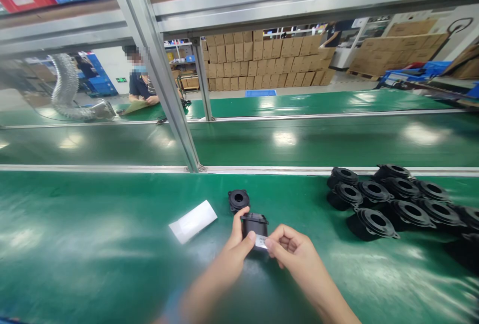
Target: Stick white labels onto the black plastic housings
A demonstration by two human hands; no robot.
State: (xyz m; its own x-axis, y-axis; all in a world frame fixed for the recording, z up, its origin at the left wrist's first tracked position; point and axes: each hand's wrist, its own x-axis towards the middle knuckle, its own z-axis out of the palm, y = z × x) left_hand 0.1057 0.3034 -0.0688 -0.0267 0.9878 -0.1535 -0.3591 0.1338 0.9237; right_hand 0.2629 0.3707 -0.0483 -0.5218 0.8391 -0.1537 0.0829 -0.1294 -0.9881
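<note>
My left hand point(239, 244) grips a black cylindrical plastic housing point(255, 225) with a flanged end, the thumb pressing near a small white printed label point(261, 241) on its side. At the label's right end, the fingers of my right hand point(290, 248) are pinched together on it. Just beyond the held part, a second black flanged housing point(238, 199) stands on the green work surface point(123, 254), its round opening facing up. A white sheet point(193, 221) lies flat to the left of my hands.
Several black flanged housings point(376, 221) are grouped on the right. A metal post point(164, 74) rises beyond the work surface, with a rail along its far edge. Across the green belt point(318, 139), a person point(140, 82) handles a sheet. Stacked cardboard boxes point(258, 59) stand behind.
</note>
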